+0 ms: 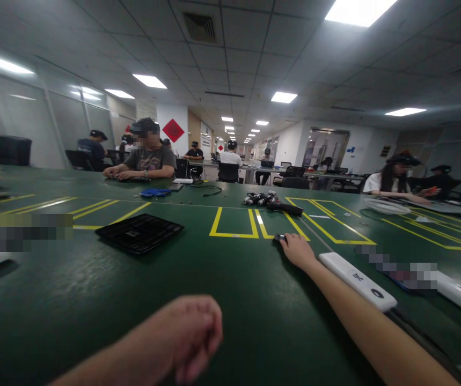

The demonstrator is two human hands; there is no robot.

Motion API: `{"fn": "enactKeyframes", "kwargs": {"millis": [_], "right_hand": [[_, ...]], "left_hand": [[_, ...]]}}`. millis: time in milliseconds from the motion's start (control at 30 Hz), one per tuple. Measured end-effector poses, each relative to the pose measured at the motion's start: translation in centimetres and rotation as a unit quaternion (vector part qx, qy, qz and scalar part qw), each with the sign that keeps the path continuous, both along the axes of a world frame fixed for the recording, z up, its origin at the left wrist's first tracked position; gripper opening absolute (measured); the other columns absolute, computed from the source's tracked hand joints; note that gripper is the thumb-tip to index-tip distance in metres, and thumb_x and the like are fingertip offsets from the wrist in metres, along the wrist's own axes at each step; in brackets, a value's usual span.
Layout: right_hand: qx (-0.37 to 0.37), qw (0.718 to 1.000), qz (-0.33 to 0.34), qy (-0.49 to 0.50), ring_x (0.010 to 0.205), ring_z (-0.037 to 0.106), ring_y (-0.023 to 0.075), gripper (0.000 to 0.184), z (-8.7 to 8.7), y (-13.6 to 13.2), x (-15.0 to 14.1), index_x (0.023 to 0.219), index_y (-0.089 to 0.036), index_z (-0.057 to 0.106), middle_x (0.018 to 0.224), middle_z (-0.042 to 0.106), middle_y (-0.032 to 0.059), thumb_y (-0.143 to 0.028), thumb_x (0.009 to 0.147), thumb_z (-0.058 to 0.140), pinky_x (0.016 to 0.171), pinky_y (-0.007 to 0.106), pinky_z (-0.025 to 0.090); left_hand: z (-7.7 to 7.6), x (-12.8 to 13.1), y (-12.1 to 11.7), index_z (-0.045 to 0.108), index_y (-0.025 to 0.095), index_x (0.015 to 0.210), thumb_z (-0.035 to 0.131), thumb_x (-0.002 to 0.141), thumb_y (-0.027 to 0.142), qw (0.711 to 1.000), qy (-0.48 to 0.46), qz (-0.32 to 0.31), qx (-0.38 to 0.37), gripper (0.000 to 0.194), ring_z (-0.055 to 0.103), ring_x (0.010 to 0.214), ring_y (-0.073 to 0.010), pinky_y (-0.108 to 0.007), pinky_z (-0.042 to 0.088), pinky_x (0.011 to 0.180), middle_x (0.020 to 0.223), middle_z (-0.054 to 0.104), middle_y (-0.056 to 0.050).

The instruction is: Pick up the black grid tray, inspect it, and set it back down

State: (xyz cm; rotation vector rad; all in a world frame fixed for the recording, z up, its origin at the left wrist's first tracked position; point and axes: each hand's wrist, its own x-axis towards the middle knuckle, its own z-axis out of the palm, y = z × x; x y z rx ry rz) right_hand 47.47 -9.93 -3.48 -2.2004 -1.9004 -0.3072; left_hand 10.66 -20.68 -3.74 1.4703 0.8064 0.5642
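In the head view, the right hand (298, 250) reaches far over the green desk (73, 305), palm down, with its fingers bent together and closed on a small dark object (279, 237). Part of that object sticks out past the fingertips; the rest is covered, so what it is cannot be told. The left hand (198, 324) is nearer the camera and blurred, its fingers curled loosely inward; its palm is hidden, so I cannot tell how tightly it is closed or whether anything is inside.

A dark mark shows on the long white case (341, 264) beside the right forearm, but no letters can be read. The pale label on the black tray (158, 228) is likewise too small to read, and the red diamond sign (173, 131) on the far wall bears a character that is not clear.

The small dark object lies at the right hand's fingertips, well apart from the left hand, just beside the lower edge of a yellow tape outline (234, 236). Beyond it is a cluster of cables (259, 198) with a black handle-like piece (290, 208).
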Motion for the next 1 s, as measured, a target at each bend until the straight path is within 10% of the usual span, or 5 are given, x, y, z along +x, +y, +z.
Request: {"fn": "enactKeyframes", "kwargs": {"millis": [133,233,433,700,1000], "right_hand": [[0.013,1.0,0.003,-0.001,0.1,0.052,0.0293,0.046,0.2,-0.3,-0.1,0.107,-0.009,0.055,0.11,0.059,0.0171,-0.036,0.088,0.025,0.087,0.038,0.035],[0.02,1.0,0.001,0.003,0.1,0.051,0.0291,0.044,0.1,-0.4,0.0,0.106,-0.01,0.056,0.11,0.059,0.0164,-0.036,0.088,0.026,0.087,0.038,0.035],[0.027,1.0,-0.004,0.013,0.102,0.05,0.0275,0.042,-0.2,-0.3,0.0,0.106,-0.01,0.055,0.11,0.059,0.0161,-0.035,0.088,0.028,0.087,0.036,0.034],[0.033,0.999,0.008,0.02,0.105,0.048,0.0298,0.044,-0.4,-0.3,0.6,0.108,-0.009,0.055,0.111,0.058,0.0159,-0.036,0.087,0.028,0.09,0.038,0.034],[0.039,0.999,0.011,0.02,0.107,0.047,0.0296,0.046,-0.8,0.0,0.8,0.11,-0.008,0.055,0.114,0.056,0.0171,-0.037,0.087,0.027,0.093,0.037,0.033]], "left_hand": [[7.5,-1.3,10.8,0.055,0.015,0.087,0.045,0.083,0.029,0.971,0.037,0.232,0.05,0.018,0.046,0.048,-0.0072,-0.019,0.036,0.044,0.07,0.055,-0.001],[8.6,-3.0,16.7,0.054,0.015,0.079,0.043,0.08,0.025,0.873,0.222,0.366,0.233,0.015,0.051,0.059,-0.0126,-0.021,0.04,0.052,0.068,0.054,-0.002],[4.0,-1.5,18.6,0.058,0.016,0.083,0.037,0.082,0.026,0.751,0.432,0.129,0.482,0.024,0.055,0.083,-0.0208,-0.032,0.042,0.076,0.089,0.06,-0.008],[2.4,-0.1,18.1,0.058,0.014,0.09,0.038,0.082,0.025,0.751,0.416,0.087,0.506,0.024,0.053,0.088,-0.0215,-0.034,0.04,0.084,0.093,0.055,-0.01],[2.1,-0.3,18.9,0.055,0.018,0.064,0.052,0.07,0.021,0.856,0.254,0.193,0.407,0.008,0.053,0.076,-0.0193,-0.032,0.041,0.081,0.073,0.055,-0.004]]}}
